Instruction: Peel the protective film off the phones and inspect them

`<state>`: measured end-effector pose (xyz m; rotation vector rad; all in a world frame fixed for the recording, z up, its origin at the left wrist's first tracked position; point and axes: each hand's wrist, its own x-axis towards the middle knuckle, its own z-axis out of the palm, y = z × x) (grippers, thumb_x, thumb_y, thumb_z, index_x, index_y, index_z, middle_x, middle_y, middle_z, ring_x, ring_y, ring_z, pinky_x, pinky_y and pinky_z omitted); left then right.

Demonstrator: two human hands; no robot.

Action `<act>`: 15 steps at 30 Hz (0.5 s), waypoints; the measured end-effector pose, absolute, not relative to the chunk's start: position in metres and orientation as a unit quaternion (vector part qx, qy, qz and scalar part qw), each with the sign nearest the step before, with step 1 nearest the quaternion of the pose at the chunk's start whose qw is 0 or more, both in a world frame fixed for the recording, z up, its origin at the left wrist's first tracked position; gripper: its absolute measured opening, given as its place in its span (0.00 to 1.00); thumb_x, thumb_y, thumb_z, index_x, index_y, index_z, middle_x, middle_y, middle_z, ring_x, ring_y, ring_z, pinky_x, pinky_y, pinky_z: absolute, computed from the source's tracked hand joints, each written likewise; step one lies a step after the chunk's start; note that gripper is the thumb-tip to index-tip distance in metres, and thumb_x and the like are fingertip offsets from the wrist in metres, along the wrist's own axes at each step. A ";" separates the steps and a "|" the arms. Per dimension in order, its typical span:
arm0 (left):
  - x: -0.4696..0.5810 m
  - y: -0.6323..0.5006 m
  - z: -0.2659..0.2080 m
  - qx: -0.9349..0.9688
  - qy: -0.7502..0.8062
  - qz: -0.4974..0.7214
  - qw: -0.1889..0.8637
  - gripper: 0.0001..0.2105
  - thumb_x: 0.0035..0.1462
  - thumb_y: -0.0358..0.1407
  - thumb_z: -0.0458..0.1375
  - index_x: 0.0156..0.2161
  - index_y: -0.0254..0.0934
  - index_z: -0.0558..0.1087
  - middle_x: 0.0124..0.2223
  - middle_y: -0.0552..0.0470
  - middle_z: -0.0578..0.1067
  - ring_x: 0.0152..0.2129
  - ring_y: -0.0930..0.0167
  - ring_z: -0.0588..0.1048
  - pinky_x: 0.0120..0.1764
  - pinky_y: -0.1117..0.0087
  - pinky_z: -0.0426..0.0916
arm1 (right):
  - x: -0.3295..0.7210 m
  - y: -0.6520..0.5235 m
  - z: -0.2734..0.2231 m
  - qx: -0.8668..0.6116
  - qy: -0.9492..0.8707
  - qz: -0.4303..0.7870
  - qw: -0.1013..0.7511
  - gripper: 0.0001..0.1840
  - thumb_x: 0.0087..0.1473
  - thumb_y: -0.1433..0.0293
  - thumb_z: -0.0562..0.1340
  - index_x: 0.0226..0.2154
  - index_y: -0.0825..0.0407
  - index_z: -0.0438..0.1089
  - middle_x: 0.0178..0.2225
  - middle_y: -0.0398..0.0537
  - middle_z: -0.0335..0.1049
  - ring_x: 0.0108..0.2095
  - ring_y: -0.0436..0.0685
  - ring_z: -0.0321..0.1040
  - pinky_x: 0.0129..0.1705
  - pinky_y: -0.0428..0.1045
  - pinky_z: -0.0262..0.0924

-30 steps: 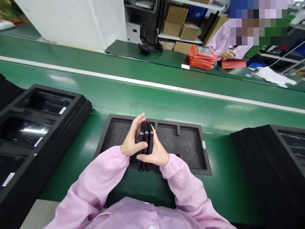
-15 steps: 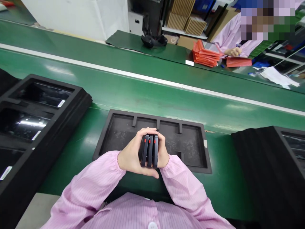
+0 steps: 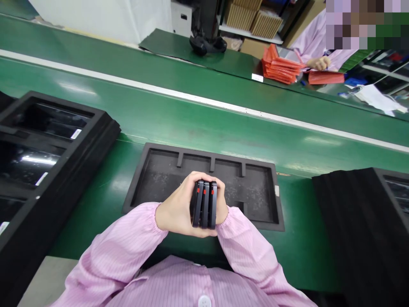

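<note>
Three flat black devices that look like smartphones (image 3: 205, 205) stand on edge side by side, each with a small red mark near its upper end. My left hand (image 3: 180, 207) wraps round them from the left, its fingers over the far end and its thumb along the near end. On the other side my right hand (image 3: 221, 200) is closed against them, partly hidden behind the devices. Both hands hold the bundle above a black foam tray (image 3: 258, 192), whose moulded dividers show along its far side.
Stacked black trays (image 3: 96, 140) holding glossy dark panels stand at the left. Another dark stack (image 3: 338, 213) is at the right. Across the green bench (image 3: 179, 123), a co-worker's hand (image 3: 318, 63) is near orange-red packets (image 3: 283, 66). A black object (image 3: 207, 44) lies on the far bench.
The devices have shifted slightly right in my hands and are pressed a little closer together. My left thumb has drawn in against their near end. The view has tilted slightly.
</note>
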<state>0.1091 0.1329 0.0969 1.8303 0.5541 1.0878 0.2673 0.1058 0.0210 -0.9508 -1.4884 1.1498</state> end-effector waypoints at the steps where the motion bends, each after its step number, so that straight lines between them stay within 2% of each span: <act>1: 0.109 0.133 0.097 0.742 0.226 0.439 0.453 0.44 0.38 0.49 0.74 0.58 0.47 0.56 0.52 0.43 0.65 0.48 0.56 0.71 0.51 0.50 0.70 | 0.267 0.106 0.022 -0.383 -0.622 0.455 0.510 0.52 0.35 0.52 0.75 0.57 0.38 0.48 0.58 0.53 0.59 0.56 0.69 0.65 0.55 0.68 0.64; 7: 0.111 0.134 0.098 0.736 0.231 0.441 0.459 0.42 0.40 0.48 0.72 0.58 0.47 0.56 0.53 0.44 0.65 0.48 0.57 0.71 0.51 0.51 0.70 | 0.268 0.106 0.026 -0.406 -0.617 0.460 0.492 0.53 0.35 0.49 0.74 0.58 0.40 0.49 0.57 0.55 0.59 0.55 0.70 0.65 0.53 0.68 0.65; 11: 0.111 0.133 0.097 0.736 0.228 0.442 0.460 0.42 0.39 0.47 0.73 0.57 0.47 0.56 0.52 0.43 0.65 0.47 0.57 0.71 0.50 0.52 0.70 | 0.269 0.106 0.022 -0.391 -0.637 0.439 0.499 0.55 0.33 0.52 0.75 0.58 0.39 0.47 0.57 0.55 0.59 0.55 0.70 0.65 0.56 0.68 0.63; 15: 0.112 0.132 0.095 0.736 0.200 0.455 0.460 0.41 0.39 0.47 0.72 0.57 0.45 0.57 0.52 0.42 0.67 0.49 0.56 0.71 0.50 0.52 0.69 | 0.269 0.109 0.017 -0.373 -0.643 0.430 0.512 0.51 0.33 0.53 0.75 0.56 0.39 0.50 0.56 0.52 0.61 0.57 0.70 0.64 0.61 0.69 0.59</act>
